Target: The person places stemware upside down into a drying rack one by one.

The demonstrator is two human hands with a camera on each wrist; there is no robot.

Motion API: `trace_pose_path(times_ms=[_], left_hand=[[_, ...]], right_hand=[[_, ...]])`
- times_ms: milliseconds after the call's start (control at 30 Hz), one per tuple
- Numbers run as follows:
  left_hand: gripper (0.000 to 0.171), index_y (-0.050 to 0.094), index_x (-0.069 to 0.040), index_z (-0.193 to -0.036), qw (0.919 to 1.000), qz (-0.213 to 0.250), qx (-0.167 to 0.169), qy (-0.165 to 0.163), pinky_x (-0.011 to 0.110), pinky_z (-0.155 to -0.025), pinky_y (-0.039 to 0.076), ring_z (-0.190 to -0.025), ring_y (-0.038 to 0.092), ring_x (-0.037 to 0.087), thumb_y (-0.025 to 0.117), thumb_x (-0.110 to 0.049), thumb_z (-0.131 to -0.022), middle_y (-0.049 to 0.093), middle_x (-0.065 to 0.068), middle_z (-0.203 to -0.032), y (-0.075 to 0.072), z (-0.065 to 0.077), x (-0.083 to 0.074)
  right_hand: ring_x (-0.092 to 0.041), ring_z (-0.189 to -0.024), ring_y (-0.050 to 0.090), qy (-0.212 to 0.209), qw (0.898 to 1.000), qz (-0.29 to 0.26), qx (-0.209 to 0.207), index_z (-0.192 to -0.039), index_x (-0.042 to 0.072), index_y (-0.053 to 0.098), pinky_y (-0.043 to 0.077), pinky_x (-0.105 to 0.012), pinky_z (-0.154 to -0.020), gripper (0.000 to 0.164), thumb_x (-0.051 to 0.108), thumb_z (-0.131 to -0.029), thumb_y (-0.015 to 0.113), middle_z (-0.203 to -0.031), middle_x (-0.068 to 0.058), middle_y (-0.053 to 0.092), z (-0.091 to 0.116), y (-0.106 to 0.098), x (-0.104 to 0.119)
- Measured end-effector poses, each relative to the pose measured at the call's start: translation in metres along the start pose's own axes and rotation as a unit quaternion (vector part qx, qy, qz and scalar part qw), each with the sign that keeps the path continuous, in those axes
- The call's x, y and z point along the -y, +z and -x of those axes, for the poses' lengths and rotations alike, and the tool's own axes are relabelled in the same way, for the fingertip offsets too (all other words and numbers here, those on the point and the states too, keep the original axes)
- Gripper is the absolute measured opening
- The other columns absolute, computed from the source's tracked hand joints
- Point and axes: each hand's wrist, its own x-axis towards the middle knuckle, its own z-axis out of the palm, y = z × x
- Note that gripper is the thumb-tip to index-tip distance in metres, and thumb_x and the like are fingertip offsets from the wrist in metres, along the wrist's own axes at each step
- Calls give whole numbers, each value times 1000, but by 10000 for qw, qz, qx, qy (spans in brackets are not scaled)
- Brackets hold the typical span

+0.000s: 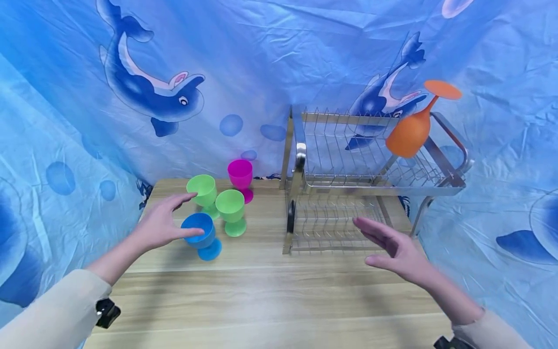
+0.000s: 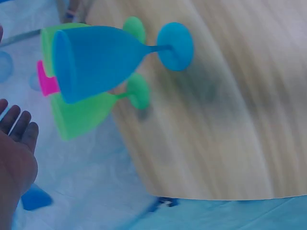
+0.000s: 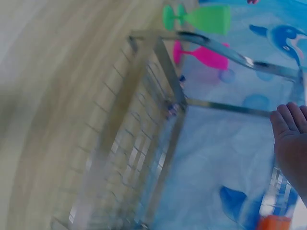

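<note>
My left hand (image 1: pixel 159 225) hovers with fingers and thumb spread apart around a blue plastic goblet (image 1: pixel 207 240); the thumb overlaps its rim in the head view. The left wrist view shows that hand (image 2: pixel 18 153) apart from the goblet (image 2: pixel 98 60), holding nothing. Close behind the blue one stand two green goblets (image 1: pixel 202 189) and a magenta goblet (image 1: pixel 240 174), all upright. My right hand (image 1: pixel 398 252) hangs empty in front of the metal dish rack (image 1: pixel 379 191), fingers extended. An orange goblet (image 1: pixel 410 133) leans upside down on the rack's upper tier.
The rack has two wire tiers, the lower one (image 1: pixel 335 220) near the wooden table (image 1: pixel 261 295). A blue dolphin-printed curtain (image 1: pixel 253 63) surrounds the table at the back and both sides. Metal legs and side rails of the rack stand between the goblet group and my right hand.
</note>
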Motion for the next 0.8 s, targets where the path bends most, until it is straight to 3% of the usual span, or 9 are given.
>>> trace_pose_path(times_ms=[233,500,800], left_hand=[[113,44,-5,-161,9997,-6,209,-148,75,-104,47,-138,51,54,95,-57,-74,48,28,-158,19,12,31],[125,35,-3,-165,9987,196,410,-216,76,-106,46,-139,49,55,96,-60,-72,44,28,-161,34,16,46],[124,37,-4,-163,9982,469,288,-221,68,-109,49,-139,52,52,97,-60,-70,47,26,-160,48,15,55]], right_hand=[[-4,-149,45,425,9990,87,140,-162,-1,40,38,-20,-119,77,-7,-94,76,-164,-28,42,-10,22,-32],[-6,-149,45,624,9976,91,291,-162,1,41,38,-20,-120,76,1,-95,79,-163,-28,43,-13,40,-60],[-36,-149,46,773,9966,162,233,-159,-2,45,39,-21,-119,73,5,-95,80,-161,-28,47,-18,53,-75]])
